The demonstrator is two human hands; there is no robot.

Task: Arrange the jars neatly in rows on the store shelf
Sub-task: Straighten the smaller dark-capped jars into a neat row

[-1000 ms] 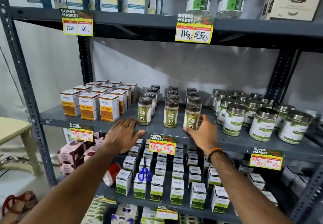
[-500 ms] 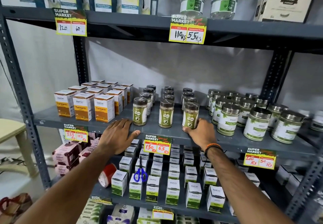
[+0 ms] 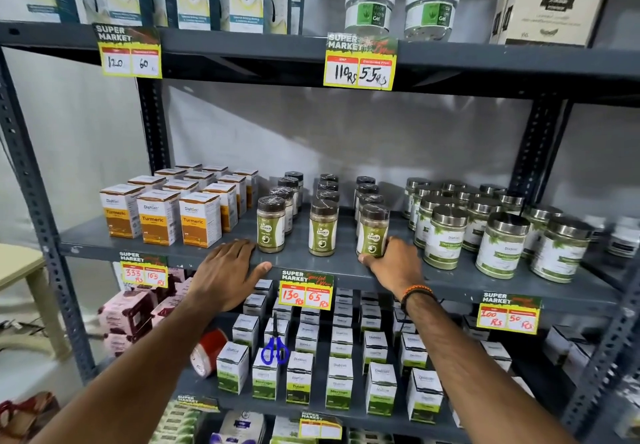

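Note:
Three rows of brown-lidded jars with green labels run front to back on the grey middle shelf [image 3: 450,282]. The front jars are the left one [image 3: 271,224], the middle one [image 3: 322,227] and the right one [image 3: 372,227]. My right hand [image 3: 394,267] cups the base of the front right jar, thumb in front of it and fingers at its right side. My left hand [image 3: 228,270] lies flat, palm down, on the shelf's front edge just left of the front left jar, fingers spread and holding nothing.
Orange turmeric boxes [image 3: 159,217] stand left of the jars and larger steel-lidded jars [image 3: 502,246] crowd the right. A price tag [image 3: 306,289] hangs between my hands. Below are white-green boxes and blue scissors [image 3: 274,350]. The upper shelf [image 3: 242,49] overhangs.
My right hand has slid down from the side of the front right jar to its base. My left hand stays flat on the shelf edge.

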